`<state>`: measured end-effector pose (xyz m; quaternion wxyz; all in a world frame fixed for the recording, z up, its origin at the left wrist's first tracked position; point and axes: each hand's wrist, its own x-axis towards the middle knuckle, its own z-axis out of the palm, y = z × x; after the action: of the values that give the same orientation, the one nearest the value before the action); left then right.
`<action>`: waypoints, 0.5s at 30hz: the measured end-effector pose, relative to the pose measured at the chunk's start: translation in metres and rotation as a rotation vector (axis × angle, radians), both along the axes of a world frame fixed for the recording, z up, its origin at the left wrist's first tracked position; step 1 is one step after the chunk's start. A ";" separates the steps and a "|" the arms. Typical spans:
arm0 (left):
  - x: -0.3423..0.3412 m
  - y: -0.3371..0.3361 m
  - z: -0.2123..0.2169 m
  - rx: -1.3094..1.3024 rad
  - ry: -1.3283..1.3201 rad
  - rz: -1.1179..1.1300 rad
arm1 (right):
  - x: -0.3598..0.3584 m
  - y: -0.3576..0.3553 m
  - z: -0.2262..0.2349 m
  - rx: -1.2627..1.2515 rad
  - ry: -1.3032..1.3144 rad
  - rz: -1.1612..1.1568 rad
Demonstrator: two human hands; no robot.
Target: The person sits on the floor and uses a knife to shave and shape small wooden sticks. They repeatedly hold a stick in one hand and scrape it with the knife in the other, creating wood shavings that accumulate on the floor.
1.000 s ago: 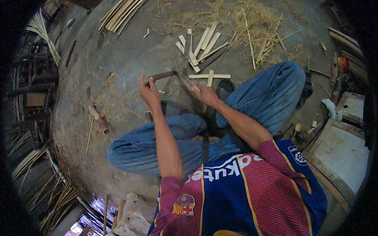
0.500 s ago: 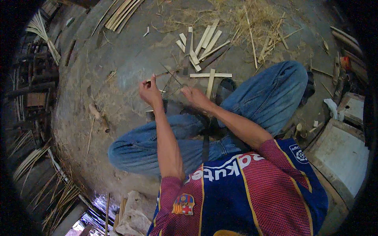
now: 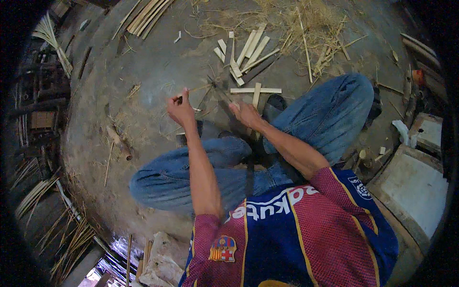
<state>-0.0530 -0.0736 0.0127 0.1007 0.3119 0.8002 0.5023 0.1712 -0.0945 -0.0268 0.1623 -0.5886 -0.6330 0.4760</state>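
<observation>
Gripping a thin strip [image 3: 199, 88], the left hand [image 3: 180, 108] faces the right hand [image 3: 248, 116], closed around a knife [image 3: 222, 91]; slats [image 3: 256, 39] lie beyond both.

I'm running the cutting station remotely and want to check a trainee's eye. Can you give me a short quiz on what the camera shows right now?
1. Multiple choice: which hand grips the narrow blade? A) left B) right C) neither
2. True or false: the left hand holds a thin piece that points toward the blade.
3. Fill the gap: just beyond the right hand, two pale strips on the floor form a ____.

Key: 1 B; 2 true; 3 cross.
</observation>
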 end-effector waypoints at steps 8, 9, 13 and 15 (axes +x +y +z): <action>-0.004 -0.004 0.004 -0.019 0.038 -0.020 | 0.006 0.007 -0.033 -0.002 -0.059 0.056; 0.000 -0.004 0.008 -0.091 0.068 -0.004 | 0.008 0.006 -0.030 0.024 -0.056 0.049; 0.013 -0.008 0.034 -0.234 0.143 0.023 | 0.011 0.006 -0.020 -0.110 0.010 -0.009; 0.021 -0.007 0.041 -0.263 0.118 0.015 | 0.010 0.011 -0.026 -0.148 0.004 -0.027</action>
<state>-0.0323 -0.0811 0.0537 0.0897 0.3188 0.8659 0.3749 0.1808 -0.0830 -0.0529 0.1259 -0.6065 -0.5876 0.5205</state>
